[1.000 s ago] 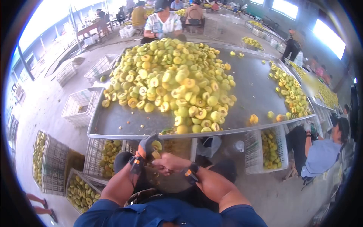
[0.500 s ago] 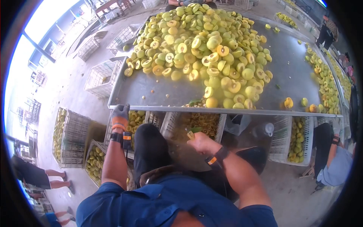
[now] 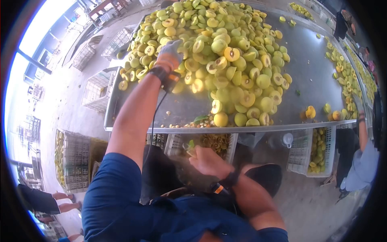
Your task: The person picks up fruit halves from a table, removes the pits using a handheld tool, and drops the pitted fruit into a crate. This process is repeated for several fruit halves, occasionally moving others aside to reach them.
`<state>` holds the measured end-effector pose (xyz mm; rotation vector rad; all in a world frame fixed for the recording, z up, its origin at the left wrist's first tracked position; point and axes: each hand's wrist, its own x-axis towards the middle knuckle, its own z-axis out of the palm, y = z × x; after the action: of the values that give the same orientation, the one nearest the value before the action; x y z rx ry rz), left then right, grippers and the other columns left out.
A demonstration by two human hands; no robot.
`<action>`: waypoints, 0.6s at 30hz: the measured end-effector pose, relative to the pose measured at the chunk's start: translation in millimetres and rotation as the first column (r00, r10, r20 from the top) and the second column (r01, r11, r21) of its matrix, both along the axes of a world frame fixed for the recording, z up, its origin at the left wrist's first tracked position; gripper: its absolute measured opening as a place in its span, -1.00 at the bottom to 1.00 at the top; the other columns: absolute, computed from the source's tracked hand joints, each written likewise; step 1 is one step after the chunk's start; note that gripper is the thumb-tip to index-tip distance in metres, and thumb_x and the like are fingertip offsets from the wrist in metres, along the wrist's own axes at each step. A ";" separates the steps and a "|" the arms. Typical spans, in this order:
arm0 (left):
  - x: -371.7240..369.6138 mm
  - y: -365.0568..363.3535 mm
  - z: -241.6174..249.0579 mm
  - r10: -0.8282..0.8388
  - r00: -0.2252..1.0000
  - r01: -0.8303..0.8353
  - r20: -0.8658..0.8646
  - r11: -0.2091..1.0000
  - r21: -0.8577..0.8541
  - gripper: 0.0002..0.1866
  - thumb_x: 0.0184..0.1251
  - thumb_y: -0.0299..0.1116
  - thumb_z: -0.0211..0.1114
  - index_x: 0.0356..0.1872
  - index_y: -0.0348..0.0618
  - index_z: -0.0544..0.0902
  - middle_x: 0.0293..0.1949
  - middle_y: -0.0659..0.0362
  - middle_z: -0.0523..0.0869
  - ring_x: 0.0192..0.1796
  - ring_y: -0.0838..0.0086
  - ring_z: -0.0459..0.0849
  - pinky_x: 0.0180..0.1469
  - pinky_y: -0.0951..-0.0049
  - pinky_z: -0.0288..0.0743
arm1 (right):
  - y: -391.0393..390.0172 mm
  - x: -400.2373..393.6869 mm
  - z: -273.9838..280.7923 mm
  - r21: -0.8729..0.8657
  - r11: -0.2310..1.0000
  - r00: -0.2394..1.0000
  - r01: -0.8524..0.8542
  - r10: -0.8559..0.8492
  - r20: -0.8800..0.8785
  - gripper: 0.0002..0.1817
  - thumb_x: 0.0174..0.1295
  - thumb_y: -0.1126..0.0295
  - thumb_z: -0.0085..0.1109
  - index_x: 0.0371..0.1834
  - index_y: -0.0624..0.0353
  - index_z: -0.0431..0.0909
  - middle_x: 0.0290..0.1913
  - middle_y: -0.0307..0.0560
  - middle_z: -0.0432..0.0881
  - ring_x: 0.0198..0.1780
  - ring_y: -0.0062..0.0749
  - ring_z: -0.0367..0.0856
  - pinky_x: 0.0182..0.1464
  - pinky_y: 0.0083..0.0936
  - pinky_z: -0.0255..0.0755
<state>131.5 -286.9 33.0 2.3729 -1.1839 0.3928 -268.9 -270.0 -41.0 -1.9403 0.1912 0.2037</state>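
My left hand (image 3: 170,53), in a grey and orange glove, reaches onto the left part of a big heap of halved yellow-green fruit (image 3: 225,44) on the metal table (image 3: 298,105). Its fingertips are blurred among the fruit, so whether they grip any is unclear. My right hand (image 3: 207,161) is bare and closed in front of my lap, around a small yellowish tool (image 3: 191,151) whose tip points up and left. Beneath it and beyond is a crate of cut pieces (image 3: 215,144). Small seeds and a green leaf (image 3: 200,118) lie near the table's front edge.
A fruit-filled crate (image 3: 72,161) stands at the left, another (image 3: 318,151) under the table at the right. Two white crates (image 3: 98,89) are on the floor left of the table. A co-worker (image 3: 360,161) reaches to fruit at the right edge.
My left hand has moved from the table's front left edge up onto the fruit heap. My right hand has shifted slightly left and down. More seeds show near the front edge.
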 end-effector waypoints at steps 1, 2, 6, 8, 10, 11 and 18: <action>5.2 -7.1 0.4 0.039 0.998 -0.034 -0.042 0.992 0.124 -0.48 0.35 -0.21 0.47 0.33 -0.03 0.71 0.27 -0.12 0.74 0.29 -0.05 0.70 0.36 0.06 0.59 | -0.8 0.4 -1.9 -0.015 1.000 1.000 0.002 -0.002 -0.002 -0.64 0.40 0.22 0.26 -0.10 0.40 0.57 -0.22 0.49 0.73 -0.09 0.47 0.73 0.01 0.19 0.57; 7.3 -7.6 -1.6 0.010 0.998 0.002 -0.063 0.981 0.196 -0.50 0.33 -0.19 0.48 0.29 -0.03 0.73 0.23 -0.12 0.76 0.28 -0.05 0.71 0.35 0.06 0.60 | -0.8 -0.4 -3.4 -0.028 1.000 1.000 0.007 -0.007 -0.004 -0.64 0.40 0.22 0.26 -0.08 0.40 0.57 -0.22 0.49 0.73 -0.09 0.47 0.73 0.01 0.20 0.57; 8.2 2.4 -16.9 0.030 0.987 0.035 -0.156 0.918 0.394 -0.55 0.25 -0.14 0.55 0.14 -0.04 0.80 0.07 -0.09 0.84 0.21 -0.04 0.76 0.29 0.08 0.63 | -3.5 1.9 1.3 -0.056 0.998 1.000 -0.019 0.018 -0.024 -0.65 0.41 0.23 0.24 -0.06 0.38 0.58 -0.19 0.49 0.74 -0.09 0.47 0.73 0.03 0.20 0.58; -10.8 20.2 -27.0 0.074 0.969 0.022 -0.237 0.925 0.379 -0.51 0.20 -0.15 0.59 0.15 -0.08 0.79 0.01 -0.09 0.86 0.07 -0.06 0.82 0.20 0.10 0.69 | -5.0 3.4 7.9 -0.062 0.997 0.998 -0.042 0.039 -0.052 -0.66 0.40 0.24 0.24 -0.05 0.37 0.58 -0.19 0.49 0.74 -0.07 0.46 0.73 0.05 0.19 0.58; -27.2 37.6 -60.5 0.057 0.961 0.027 -0.272 0.955 0.296 -0.48 0.19 -0.18 0.60 0.17 -0.13 0.78 0.03 -0.11 0.86 0.04 -0.04 0.84 0.15 0.12 0.71 | -5.0 4.9 10.3 -0.061 0.998 0.999 -0.023 0.020 -0.044 -0.66 0.40 0.24 0.24 -0.04 0.37 0.59 -0.18 0.48 0.75 -0.06 0.46 0.73 0.06 0.18 0.59; -34.1 46.9 -77.4 0.044 0.956 0.032 -0.289 0.967 0.254 -0.47 0.19 -0.19 0.61 0.18 -0.16 0.77 0.05 -0.12 0.86 0.03 -0.03 0.85 0.13 0.13 0.72 | -4.5 5.0 11.3 -0.059 0.998 0.999 -0.010 0.008 -0.041 -0.66 0.40 0.24 0.24 -0.04 0.37 0.59 -0.17 0.47 0.75 -0.05 0.46 0.73 0.07 0.17 0.59; -123.5 110.0 -59.1 -0.158 0.581 -0.116 -0.799 0.955 -0.273 -0.54 0.31 -0.39 0.57 0.21 -0.29 0.73 0.03 0.07 0.89 -0.13 0.49 0.84 -0.11 0.46 0.76 | -8.5 8.7 21.1 -0.010 0.993 0.992 0.116 -0.115 0.059 -0.65 0.35 0.27 0.30 -0.02 0.38 0.62 -0.11 0.48 0.74 0.03 0.46 0.71 0.10 0.10 0.57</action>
<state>8.0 -176.9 -26.1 1.8670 -0.6243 -0.4972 -260.2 -278.6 -19.9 -1.9395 0.2661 0.0699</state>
